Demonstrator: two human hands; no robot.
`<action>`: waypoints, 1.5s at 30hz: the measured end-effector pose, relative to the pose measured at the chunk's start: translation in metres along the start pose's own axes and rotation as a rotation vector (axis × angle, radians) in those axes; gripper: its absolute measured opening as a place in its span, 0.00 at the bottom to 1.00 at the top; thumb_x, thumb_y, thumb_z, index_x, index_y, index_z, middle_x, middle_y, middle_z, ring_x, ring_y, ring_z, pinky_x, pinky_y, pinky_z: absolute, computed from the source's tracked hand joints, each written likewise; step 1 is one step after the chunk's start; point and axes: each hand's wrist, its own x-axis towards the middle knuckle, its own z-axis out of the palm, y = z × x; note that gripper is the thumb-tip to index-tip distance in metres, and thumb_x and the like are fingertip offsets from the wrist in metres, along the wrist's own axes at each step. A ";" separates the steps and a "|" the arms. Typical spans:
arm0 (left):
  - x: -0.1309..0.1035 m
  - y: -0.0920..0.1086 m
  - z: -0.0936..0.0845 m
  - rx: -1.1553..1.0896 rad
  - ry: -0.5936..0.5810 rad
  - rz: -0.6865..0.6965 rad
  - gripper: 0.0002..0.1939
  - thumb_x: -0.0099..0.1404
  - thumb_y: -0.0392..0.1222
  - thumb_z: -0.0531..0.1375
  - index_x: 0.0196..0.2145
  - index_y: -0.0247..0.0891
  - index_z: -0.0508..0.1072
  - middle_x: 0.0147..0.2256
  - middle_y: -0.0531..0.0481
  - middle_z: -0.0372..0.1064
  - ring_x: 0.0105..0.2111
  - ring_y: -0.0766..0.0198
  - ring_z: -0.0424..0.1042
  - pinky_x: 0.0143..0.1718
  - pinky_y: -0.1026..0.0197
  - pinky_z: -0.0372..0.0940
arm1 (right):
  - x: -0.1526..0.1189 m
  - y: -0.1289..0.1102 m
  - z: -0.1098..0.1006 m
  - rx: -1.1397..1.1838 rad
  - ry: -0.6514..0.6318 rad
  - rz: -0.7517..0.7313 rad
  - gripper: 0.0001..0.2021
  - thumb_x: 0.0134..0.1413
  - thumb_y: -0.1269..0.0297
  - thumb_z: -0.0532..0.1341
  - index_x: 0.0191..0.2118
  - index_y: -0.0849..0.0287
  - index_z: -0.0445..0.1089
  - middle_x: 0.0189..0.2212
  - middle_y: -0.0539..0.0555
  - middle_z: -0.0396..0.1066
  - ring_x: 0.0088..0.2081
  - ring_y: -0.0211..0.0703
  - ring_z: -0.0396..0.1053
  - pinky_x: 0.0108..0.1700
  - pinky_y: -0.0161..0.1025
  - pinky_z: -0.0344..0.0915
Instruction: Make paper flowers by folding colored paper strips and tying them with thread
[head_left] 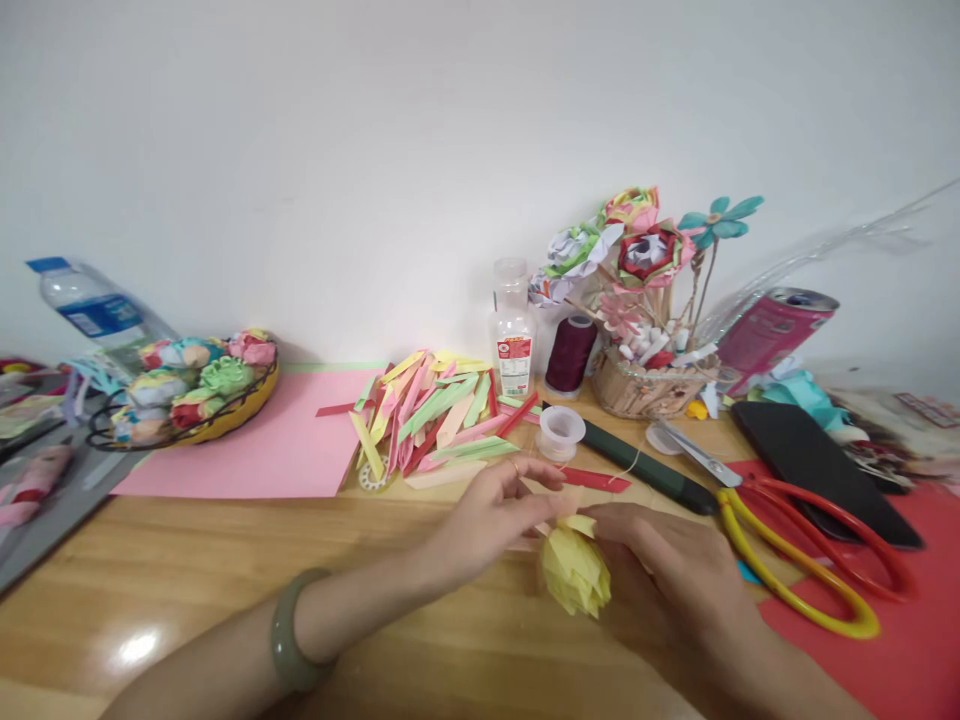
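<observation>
Item 1: L hand [499, 510], bare; thumb side up; thumb extended toward R hand [686, 570]; fingers bent above thumb, tips pointing R; thin ring [516, 467] on one finger; fingertip contact unclear.

Item 2: L forearm [360, 610], bare; enters bottom L, slants up & R; wrist approx. in line w/ forearm; grey-green bangle [296, 630] around it, below wrist.

Item 3: R hand, bare; back of hand up; fingers bent inward toward L hand, tips mostly hidden; grip unclear.

Item 4: R forearm [795, 670], part visible; enters bottom R, slants up & L; hands near ea. other, palms apart.
</observation>
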 end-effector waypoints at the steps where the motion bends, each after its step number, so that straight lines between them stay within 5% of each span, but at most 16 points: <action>1: 0.001 0.000 0.000 -0.021 -0.017 -0.017 0.11 0.52 0.43 0.58 0.33 0.36 0.67 0.27 0.53 0.63 0.26 0.69 0.63 0.30 0.64 0.61 | 0.001 0.000 -0.001 -0.049 -0.013 -0.060 0.08 0.51 0.74 0.54 0.35 0.54 0.64 0.30 0.50 0.72 0.30 0.38 0.69 0.30 0.35 0.61; 5: 0.003 -0.005 0.001 0.064 0.008 0.074 0.04 0.49 0.35 0.60 0.25 0.34 0.67 0.25 0.54 0.64 0.23 0.72 0.62 0.28 0.66 0.59 | 0.009 -0.003 -0.007 -0.179 0.055 -0.188 0.09 0.52 0.74 0.55 0.37 0.53 0.63 0.36 0.52 0.72 0.40 0.43 0.69 0.40 0.41 0.65; 11: -0.007 -0.003 0.004 0.205 0.023 0.231 0.04 0.53 0.38 0.59 0.27 0.35 0.69 0.26 0.52 0.65 0.25 0.70 0.64 0.27 0.66 0.60 | 0.017 -0.007 -0.012 -0.223 0.172 -0.155 0.06 0.50 0.72 0.57 0.34 0.54 0.66 0.31 0.53 0.71 0.34 0.43 0.68 0.34 0.40 0.65; 15: -0.010 -0.005 0.002 0.368 0.075 0.492 0.03 0.56 0.37 0.58 0.27 0.35 0.69 0.28 0.50 0.65 0.29 0.68 0.65 0.31 0.65 0.62 | 0.016 -0.010 -0.015 -0.128 0.171 -0.002 0.04 0.50 0.69 0.56 0.32 0.55 0.67 0.27 0.52 0.68 0.30 0.41 0.67 0.29 0.37 0.63; 20: -0.011 -0.009 0.000 0.541 0.145 0.758 0.03 0.58 0.32 0.55 0.29 0.35 0.68 0.29 0.48 0.66 0.32 0.67 0.66 0.35 0.64 0.61 | 0.022 -0.021 -0.019 0.189 -0.049 0.287 0.10 0.56 0.62 0.50 0.27 0.56 0.64 0.23 0.50 0.65 0.27 0.39 0.64 0.27 0.35 0.61; 24: -0.010 -0.012 0.002 0.561 0.155 0.680 0.03 0.61 0.35 0.53 0.29 0.36 0.66 0.30 0.49 0.65 0.34 0.66 0.64 0.37 0.62 0.60 | 0.025 -0.023 -0.017 0.261 -0.128 0.398 0.14 0.55 0.57 0.52 0.22 0.57 0.62 0.21 0.49 0.64 0.26 0.38 0.62 0.28 0.35 0.60; 31: -0.006 -0.022 0.005 0.436 0.169 0.493 0.05 0.64 0.39 0.49 0.31 0.38 0.60 0.33 0.49 0.62 0.34 0.65 0.62 0.37 0.60 0.58 | 0.022 -0.017 -0.009 0.229 -0.128 0.370 0.14 0.55 0.57 0.52 0.22 0.57 0.61 0.21 0.49 0.64 0.25 0.38 0.62 0.27 0.34 0.59; 45: -0.007 -0.027 0.007 0.350 0.232 0.484 0.03 0.65 0.36 0.45 0.33 0.39 0.56 0.35 0.48 0.59 0.41 0.63 0.61 0.44 0.57 0.57 | 0.019 -0.016 -0.008 0.227 -0.184 0.411 0.14 0.56 0.57 0.51 0.23 0.57 0.60 0.21 0.48 0.62 0.25 0.37 0.61 0.26 0.33 0.57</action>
